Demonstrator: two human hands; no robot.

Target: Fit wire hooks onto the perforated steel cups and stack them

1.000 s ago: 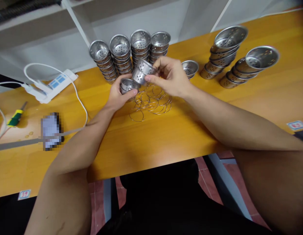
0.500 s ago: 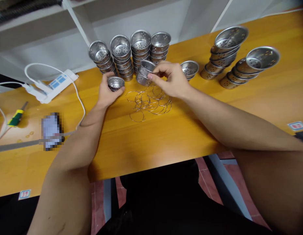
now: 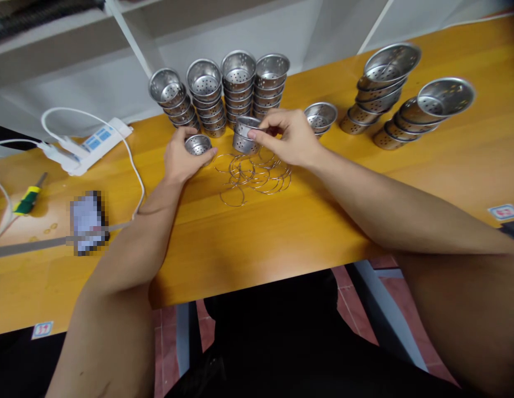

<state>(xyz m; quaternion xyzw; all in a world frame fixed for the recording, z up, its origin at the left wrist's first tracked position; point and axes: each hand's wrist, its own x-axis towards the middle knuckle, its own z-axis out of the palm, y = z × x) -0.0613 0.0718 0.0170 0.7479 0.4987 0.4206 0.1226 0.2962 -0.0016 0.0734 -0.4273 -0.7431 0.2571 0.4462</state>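
Note:
My left hand (image 3: 180, 155) curls its thumb and fingers round a small perforated metal cup (image 3: 198, 145) near the front of the stacks. With thumb and fingertips, my right hand (image 3: 287, 132) pinches the rim of another perforated metal cup (image 3: 248, 124), which sits in or on a second cup (image 3: 245, 145). Part of that rim is hidden by my fingers. Just in front of these cups lies a loose tangle of thin wire rings (image 3: 257, 174) on the wooden table (image 3: 248, 237).
Several stacks of perforated cups (image 3: 204, 77) stand along the back. On the right are a low stack (image 3: 321, 117) and two leaning stacks (image 3: 381, 88) (image 3: 426, 116). To the left are a power strip (image 3: 103, 145), a phone (image 3: 88, 221) and a green-yellow tool (image 3: 29, 200).
My right hand has lowered its cup a little, so the pair stands lower and more upright. My left hand and its cup have shifted slightly right.

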